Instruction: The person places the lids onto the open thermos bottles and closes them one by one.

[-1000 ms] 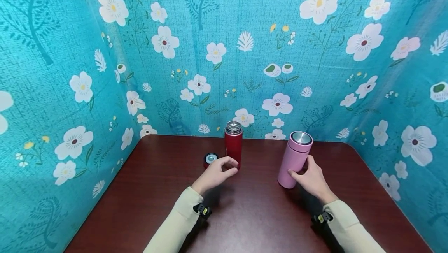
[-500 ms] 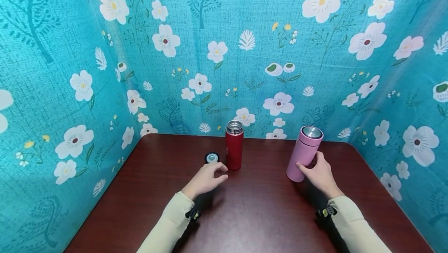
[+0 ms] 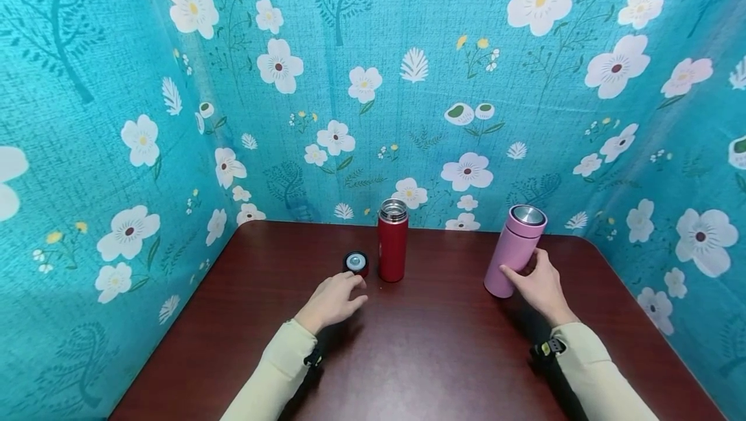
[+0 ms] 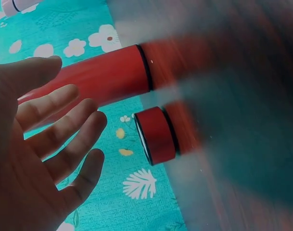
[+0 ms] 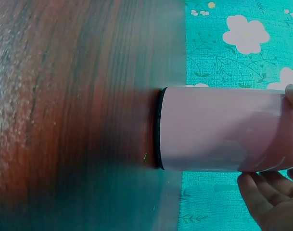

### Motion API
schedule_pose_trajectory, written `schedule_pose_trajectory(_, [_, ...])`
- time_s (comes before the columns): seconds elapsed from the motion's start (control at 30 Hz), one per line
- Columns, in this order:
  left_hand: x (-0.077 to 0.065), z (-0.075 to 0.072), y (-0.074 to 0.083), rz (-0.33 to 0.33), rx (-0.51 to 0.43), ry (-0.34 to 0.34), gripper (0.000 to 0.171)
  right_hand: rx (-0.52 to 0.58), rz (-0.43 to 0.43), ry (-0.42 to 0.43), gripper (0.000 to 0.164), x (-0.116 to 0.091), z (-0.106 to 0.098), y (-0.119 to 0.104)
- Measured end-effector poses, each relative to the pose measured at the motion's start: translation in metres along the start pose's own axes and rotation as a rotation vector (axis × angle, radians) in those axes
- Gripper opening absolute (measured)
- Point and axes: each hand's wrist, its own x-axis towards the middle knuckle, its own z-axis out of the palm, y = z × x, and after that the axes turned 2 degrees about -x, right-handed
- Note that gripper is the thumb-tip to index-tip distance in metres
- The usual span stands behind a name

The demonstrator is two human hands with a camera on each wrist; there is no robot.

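Note:
My right hand (image 3: pixel 542 286) holds a pink thermos bottle (image 3: pixel 510 254) around its side, at the right of the table. Its silver-topped lid is on, and its black-edged base is on or close to the tabletop; I cannot tell which. A red thermos bottle (image 3: pixel 393 246) stands upright at the middle back, its steel mouth uncovered. Just left of it sits its red lid (image 3: pixel 355 263), pale inner side up. Nearest to that lid is my left hand (image 3: pixel 331 299), with relaxed, spread fingers. The left wrist view shows a gap between these fingers (image 4: pixel 76 137) and the lid (image 4: pixel 158 137).
The dark red-brown table (image 3: pixel 419 356) has rounded back corners. A turquoise flowered cloth (image 3: pixel 373 123) hangs behind it and along both sides. Both wrists carry small black devices strapped over pale sleeves.
My right hand has moved the pink thermos bottle to the right and back. My left hand has drawn away from the red bottle, leftward and nearer me, to just in front of the lid.

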Motion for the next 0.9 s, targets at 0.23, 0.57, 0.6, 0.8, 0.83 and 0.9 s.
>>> schedule_pose_trajectory(0.23, [-0.004,0.004,-0.006,0.003,0.043,-0.039,0.022,-0.032,-0.009,-0.019,0.090,-0.001,-0.001,-0.004])
schedule_pose_trajectory(0.57, [-0.007,0.003,-0.009,-0.035,0.022,-0.042,0.023,-0.141,0.038,-0.175,0.098,-0.024,-0.007,-0.021])
schedule_pose_trajectory(0.6, [-0.008,0.003,-0.010,-0.043,0.020,-0.045,0.024,-0.166,0.040,-0.204,0.098,-0.028,-0.007,-0.022])
schedule_pose_trajectory(0.8, [-0.008,0.002,-0.016,-0.118,0.001,-0.059,0.034,-0.283,0.020,-0.430,0.077,-0.050,-0.001,-0.032])
schedule_pose_trajectory(0.83, [-0.007,0.002,-0.017,-0.134,-0.001,-0.061,0.035,-0.291,0.015,-0.458,0.072,-0.052,0.002,-0.034])
schedule_pose_trajectory(0.9, [-0.004,0.002,-0.017,-0.173,-0.007,-0.069,0.040,-0.293,-0.001,-0.495,0.063,-0.056,0.011,-0.039])
